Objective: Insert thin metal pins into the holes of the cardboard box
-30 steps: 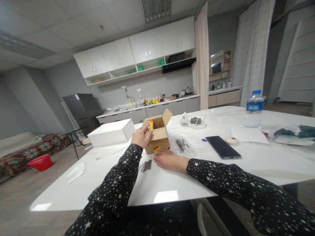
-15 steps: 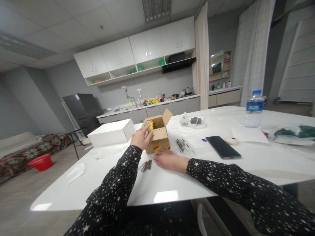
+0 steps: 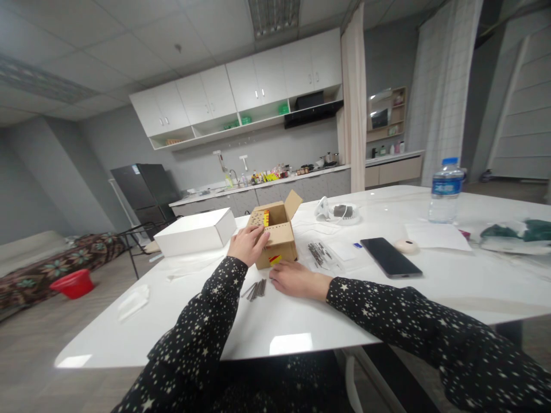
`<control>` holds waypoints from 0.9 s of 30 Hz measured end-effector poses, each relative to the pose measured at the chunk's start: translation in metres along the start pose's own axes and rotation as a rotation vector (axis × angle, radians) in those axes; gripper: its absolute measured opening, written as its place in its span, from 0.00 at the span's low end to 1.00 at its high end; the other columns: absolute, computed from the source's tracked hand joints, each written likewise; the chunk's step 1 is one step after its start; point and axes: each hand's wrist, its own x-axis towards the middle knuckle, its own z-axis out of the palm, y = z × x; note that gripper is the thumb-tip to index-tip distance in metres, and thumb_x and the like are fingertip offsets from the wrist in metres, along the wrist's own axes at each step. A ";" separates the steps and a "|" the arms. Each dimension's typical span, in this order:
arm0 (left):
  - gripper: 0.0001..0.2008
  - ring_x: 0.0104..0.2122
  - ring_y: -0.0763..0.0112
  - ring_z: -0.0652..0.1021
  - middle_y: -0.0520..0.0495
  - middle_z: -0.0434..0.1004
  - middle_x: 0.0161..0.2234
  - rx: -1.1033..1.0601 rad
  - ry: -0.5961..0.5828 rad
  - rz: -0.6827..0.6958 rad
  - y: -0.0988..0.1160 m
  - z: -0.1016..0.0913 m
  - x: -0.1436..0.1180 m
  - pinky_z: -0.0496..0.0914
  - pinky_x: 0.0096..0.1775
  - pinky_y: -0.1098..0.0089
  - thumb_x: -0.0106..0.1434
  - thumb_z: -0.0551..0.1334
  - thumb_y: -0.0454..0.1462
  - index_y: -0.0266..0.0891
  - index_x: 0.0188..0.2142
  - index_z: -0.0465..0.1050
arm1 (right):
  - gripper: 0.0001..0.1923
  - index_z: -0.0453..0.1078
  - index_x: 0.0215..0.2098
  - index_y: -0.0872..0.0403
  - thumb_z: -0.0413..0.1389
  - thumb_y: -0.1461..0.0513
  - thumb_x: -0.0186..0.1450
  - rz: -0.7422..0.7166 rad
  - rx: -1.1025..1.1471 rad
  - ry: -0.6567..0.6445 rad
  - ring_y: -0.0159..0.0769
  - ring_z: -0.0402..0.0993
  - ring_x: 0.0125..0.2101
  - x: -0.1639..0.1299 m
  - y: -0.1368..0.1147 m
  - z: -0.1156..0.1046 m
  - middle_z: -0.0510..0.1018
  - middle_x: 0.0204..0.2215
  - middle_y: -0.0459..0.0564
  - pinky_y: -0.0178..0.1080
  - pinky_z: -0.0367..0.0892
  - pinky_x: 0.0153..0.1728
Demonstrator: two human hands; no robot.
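Observation:
A brown cardboard box stands with its top partly open; small holes dot its upper panels. My left hand is closed over its near left edge, with the thumb on top. A yellow-and-red strip shows at the opening, just beyond those fingers. At the box's front foot my right hand rests low on the table, fingers curled together; what they hold, if anything, is hidden. Beside its fingertips lie several thin metal rods. A yellow-and-red patch shows on the box front just above that hand.
More metal pieces lie in a clear plastic bag to the right. Farther right are a black phone, a water bottle and a white paper. A white box stands left; a white corded device lies behind.
My left hand's fingers have shifted slightly on the box's top. The right hand and the metal rods look the same.

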 end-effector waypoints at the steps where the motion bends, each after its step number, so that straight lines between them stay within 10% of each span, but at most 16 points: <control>1: 0.23 0.56 0.54 0.71 0.43 0.73 0.56 0.004 -0.001 0.002 -0.001 0.000 0.000 0.64 0.56 0.52 0.68 0.51 0.49 0.45 0.55 0.73 | 0.15 0.73 0.40 0.61 0.46 0.62 0.71 0.000 -0.004 0.000 0.43 0.74 0.40 0.000 0.000 0.001 0.78 0.38 0.60 0.43 0.66 0.44; 8: 0.22 0.57 0.61 0.70 0.45 0.72 0.56 -0.067 0.105 0.076 -0.016 0.006 -0.007 0.63 0.58 0.60 0.70 0.49 0.47 0.46 0.57 0.69 | 0.15 0.73 0.40 0.60 0.45 0.62 0.71 0.000 -0.004 0.006 0.42 0.73 0.41 0.001 0.001 0.002 0.77 0.39 0.58 0.43 0.66 0.44; 18: 0.14 0.48 0.63 0.74 0.43 0.76 0.45 -0.321 0.617 -0.020 -0.038 0.019 -0.042 0.67 0.51 0.61 0.68 0.52 0.42 0.39 0.46 0.70 | 0.13 0.72 0.39 0.59 0.47 0.62 0.71 0.022 0.025 0.008 0.41 0.72 0.40 0.000 0.003 0.006 0.76 0.38 0.57 0.43 0.66 0.43; 27: 0.05 0.35 0.66 0.74 0.49 0.74 0.32 -0.223 0.242 -0.141 -0.065 0.050 -0.074 0.67 0.42 0.64 0.61 0.54 0.38 0.41 0.35 0.67 | 0.13 0.72 0.38 0.58 0.47 0.62 0.71 0.013 0.011 0.027 0.41 0.71 0.40 -0.002 0.000 0.007 0.76 0.37 0.56 0.42 0.66 0.43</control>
